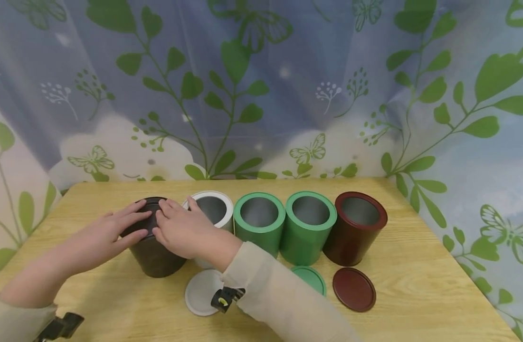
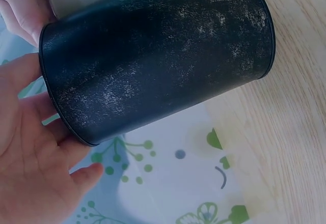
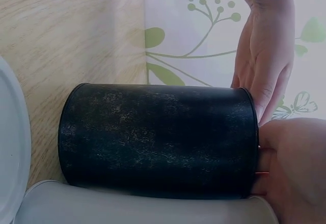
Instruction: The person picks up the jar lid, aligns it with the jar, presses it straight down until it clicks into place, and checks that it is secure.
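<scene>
My left hand (image 1: 107,232) and right hand (image 1: 185,229) rested, fingers loose, upon the black can (image 1: 158,261), whose lid (image 1: 153,208) seemed already on, while to its right four cans (image 1: 306,244) stood open, three visible lids (image 1: 354,289) lying off.

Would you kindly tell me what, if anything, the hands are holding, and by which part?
Nothing is plainly gripped; the left hand and right hand rest atop the black can.

A spot screened by cloth (image 1: 287,95): it hangs, printed with leaves and butterflies, behind a wood-grain bench (image 1: 415,280) and along both its sides. Whether home, studio or lab, I cannot tell.
</scene>
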{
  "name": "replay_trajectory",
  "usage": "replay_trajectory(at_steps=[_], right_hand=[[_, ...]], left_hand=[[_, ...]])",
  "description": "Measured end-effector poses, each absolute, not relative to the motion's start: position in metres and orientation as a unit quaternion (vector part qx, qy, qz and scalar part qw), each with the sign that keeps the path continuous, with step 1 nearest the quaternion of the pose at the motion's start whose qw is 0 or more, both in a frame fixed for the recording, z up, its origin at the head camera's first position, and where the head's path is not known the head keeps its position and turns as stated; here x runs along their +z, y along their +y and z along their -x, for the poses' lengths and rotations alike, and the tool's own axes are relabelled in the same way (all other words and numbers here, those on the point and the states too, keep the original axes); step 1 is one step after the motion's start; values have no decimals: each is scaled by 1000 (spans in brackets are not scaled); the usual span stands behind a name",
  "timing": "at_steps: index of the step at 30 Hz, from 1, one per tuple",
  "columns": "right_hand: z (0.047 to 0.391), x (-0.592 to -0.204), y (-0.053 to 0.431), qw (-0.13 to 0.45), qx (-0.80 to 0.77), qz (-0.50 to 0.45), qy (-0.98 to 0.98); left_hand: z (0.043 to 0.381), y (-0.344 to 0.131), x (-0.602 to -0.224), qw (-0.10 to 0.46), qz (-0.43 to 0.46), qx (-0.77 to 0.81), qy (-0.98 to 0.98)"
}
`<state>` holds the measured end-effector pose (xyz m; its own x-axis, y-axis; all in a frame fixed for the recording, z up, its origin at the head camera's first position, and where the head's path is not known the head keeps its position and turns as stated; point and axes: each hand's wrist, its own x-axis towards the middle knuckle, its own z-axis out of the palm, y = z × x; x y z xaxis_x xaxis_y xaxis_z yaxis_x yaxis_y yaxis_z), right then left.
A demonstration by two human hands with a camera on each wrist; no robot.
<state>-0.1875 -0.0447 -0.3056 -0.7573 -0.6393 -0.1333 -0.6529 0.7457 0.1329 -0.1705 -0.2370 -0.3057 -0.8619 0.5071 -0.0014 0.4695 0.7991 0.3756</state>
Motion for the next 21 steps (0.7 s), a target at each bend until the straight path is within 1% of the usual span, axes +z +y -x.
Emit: replay_trajectory(at_steps=[9, 15, 21], right_hand=[[186, -308, -46, 31, 85, 352, 932], [189, -306, -47, 8, 90, 362, 928], [189, -303, -42, 24, 108, 377, 920]], left_hand=[[168, -238, -304, 70, -246, 206, 945], [167, -240, -302, 48, -246, 190, 949], [165, -235, -305, 43, -246, 176, 952]])
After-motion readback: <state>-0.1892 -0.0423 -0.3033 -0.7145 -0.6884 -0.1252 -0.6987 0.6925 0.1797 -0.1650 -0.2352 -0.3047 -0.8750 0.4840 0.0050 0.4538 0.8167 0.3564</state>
